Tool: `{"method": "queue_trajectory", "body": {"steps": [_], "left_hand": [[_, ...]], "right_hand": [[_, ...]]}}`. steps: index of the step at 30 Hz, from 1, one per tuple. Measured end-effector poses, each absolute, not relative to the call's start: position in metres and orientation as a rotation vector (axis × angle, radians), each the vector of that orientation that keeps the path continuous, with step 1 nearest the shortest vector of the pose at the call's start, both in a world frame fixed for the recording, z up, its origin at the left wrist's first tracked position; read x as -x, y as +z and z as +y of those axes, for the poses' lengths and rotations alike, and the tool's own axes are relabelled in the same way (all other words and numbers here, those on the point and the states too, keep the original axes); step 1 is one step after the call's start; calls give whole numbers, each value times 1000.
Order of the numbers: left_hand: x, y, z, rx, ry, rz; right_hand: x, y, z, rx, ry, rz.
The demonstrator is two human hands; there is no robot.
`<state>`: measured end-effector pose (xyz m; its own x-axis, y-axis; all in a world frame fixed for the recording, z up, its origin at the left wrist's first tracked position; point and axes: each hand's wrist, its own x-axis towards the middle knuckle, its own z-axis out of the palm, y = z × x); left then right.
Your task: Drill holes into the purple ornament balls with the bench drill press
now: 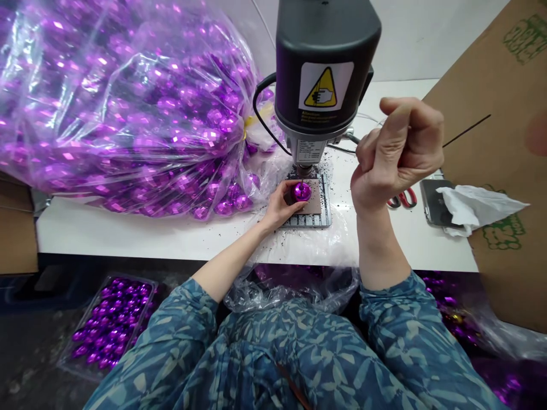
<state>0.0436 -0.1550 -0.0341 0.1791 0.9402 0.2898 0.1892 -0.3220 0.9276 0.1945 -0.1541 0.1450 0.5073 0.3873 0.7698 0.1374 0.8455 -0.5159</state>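
Note:
My left hand (282,204) is closed around the side of a shiny purple faceted ball (302,192), thumb and fingers on opposite sides. The ball sits on a small brown board (315,199) over the grey metal base (327,219) of a bench drill press (327,68). Directly above the ball is the drill's chuck (303,169). To the right of the machine, my right hand (397,151) is raised with curled fingers, closed at the end of the drill press lever (352,138); the grip itself is mostly hidden.
A large clear bag (171,114) of purple balls fills the left of the white table (128,233). Red-handled scissors (404,198), a phone (438,202) and crumpled tissue (474,208) lie right, beside a cardboard box (504,85). Below left stands a clear ball-filled tray (147,302).

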Motion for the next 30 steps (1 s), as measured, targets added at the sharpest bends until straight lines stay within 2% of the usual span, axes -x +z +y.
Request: {"method": "queue_trajectory", "body": {"steps": [10,17,20,26,30], "left_hand": [[-43,-37,-154,-1657,1217,1055],[-44,-35,-156,-1618,1211,1059],[-46,-36,-156,-1605,1223,1072],[-50,-28,-158,-1602,1255,1248],[-37,1,-206,-1720,1206,1424]], "right_hand": [[-206,98,-141,664,116,-1074],[-211,77,-128,508,90,-1056],[-206,93,-135,492,110,-1055],[-197,173,-129,466,292,-1071],[-199,193,-113,455,308,-1095]]}}
